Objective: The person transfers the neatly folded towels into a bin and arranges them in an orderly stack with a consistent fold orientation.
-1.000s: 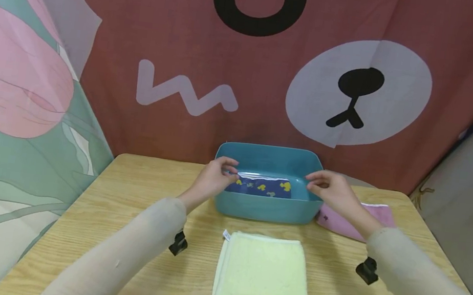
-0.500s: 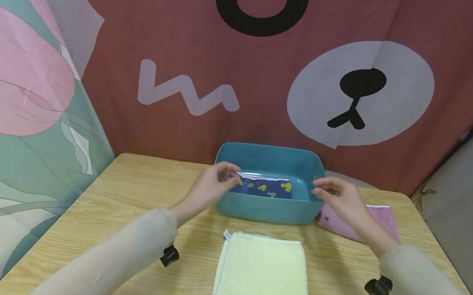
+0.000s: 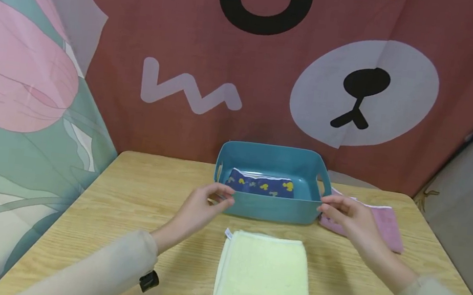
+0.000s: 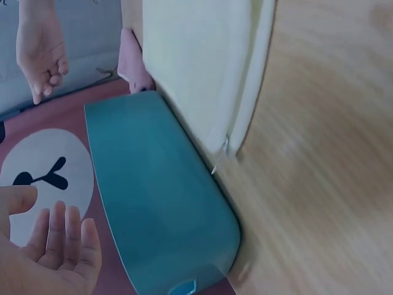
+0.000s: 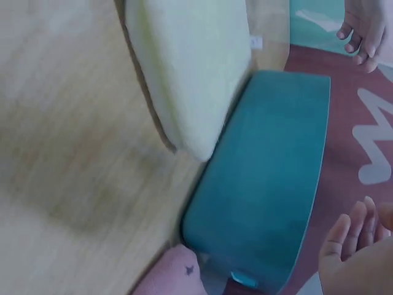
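A teal plastic basket (image 3: 273,209) with side handle holes stands at the back of the table. A folded navy cloth (image 3: 258,185) with yellow and grey shapes lies in it. My left hand (image 3: 195,209) hovers by the basket's front left corner, fingers loosely bent with nothing between them. By the front right corner is my right hand (image 3: 357,226), likewise holding nothing. The left wrist view shows my left hand's fingers (image 4: 72,236) spread apart, clear of the basket wall. In front of the basket lies a folded pale yellow towel (image 3: 264,279) with a small white tag.
A pink cloth (image 3: 386,227) with a white edge lies on the wooden table (image 3: 148,181) against the basket's right side, partly behind my right hand. Behind the table hangs a red curtain (image 3: 167,134) printed with a bear face.
Both hands have drawn back from over the basket's sides toward its front corners, the right one also moving rightward. Basket, navy cloth and yellow towel stay in place.
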A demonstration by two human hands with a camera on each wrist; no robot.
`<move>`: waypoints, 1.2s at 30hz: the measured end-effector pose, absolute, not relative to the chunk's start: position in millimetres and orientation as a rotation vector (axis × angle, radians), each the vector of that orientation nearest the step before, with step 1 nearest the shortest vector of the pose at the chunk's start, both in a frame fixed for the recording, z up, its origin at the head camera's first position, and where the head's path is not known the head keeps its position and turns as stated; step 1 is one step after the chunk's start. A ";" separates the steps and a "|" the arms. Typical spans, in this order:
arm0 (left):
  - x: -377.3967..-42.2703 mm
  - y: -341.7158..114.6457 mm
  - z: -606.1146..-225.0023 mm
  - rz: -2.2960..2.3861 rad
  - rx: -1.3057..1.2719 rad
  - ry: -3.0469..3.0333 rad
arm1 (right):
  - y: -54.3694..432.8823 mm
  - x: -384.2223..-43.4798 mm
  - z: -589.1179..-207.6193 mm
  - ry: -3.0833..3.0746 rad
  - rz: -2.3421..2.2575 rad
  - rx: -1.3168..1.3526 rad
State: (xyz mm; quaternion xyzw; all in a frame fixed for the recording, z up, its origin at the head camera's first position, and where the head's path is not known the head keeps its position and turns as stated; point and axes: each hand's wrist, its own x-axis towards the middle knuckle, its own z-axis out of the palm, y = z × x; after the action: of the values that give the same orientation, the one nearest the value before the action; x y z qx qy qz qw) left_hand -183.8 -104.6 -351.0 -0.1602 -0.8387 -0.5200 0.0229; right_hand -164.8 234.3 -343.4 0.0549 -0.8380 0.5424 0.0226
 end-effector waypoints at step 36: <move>-115.2 -123.5 -435.6 -1.766 -0.482 -2.780 | 215.4 -95.4 -427.7 -2.488 1.881 -0.253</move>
State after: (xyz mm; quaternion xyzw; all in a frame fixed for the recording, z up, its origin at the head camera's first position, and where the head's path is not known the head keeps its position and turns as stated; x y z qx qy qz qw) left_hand -115.2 -123.5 -435.6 -0.1443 -0.8315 -0.5283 -0.0932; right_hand -95.4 215.4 -427.7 -0.0808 -0.7950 0.6012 0.0061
